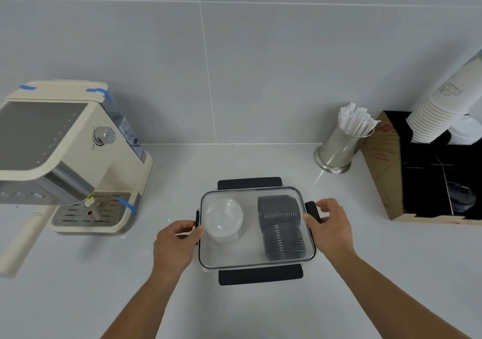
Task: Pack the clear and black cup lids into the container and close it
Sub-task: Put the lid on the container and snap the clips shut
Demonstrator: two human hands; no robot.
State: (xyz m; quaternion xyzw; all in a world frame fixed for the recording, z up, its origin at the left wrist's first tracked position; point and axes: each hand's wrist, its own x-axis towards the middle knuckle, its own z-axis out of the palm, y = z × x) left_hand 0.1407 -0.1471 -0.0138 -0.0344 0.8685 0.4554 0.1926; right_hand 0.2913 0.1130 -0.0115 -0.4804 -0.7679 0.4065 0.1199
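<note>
Resting on the table (260,312), our container (257,261) (lid on) holds the clear lids (223,220) beside the black lids (283,228), our left hand (175,247) pinching its left latch (197,218), right hand (330,230) curled on the right latch (312,209).

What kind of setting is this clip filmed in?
Probably a cafe or office coffee counter: an espresso machine stands on the left, a metal holder of wrapped straws and a stack of paper cups on the right, against a tiled wall.
</note>
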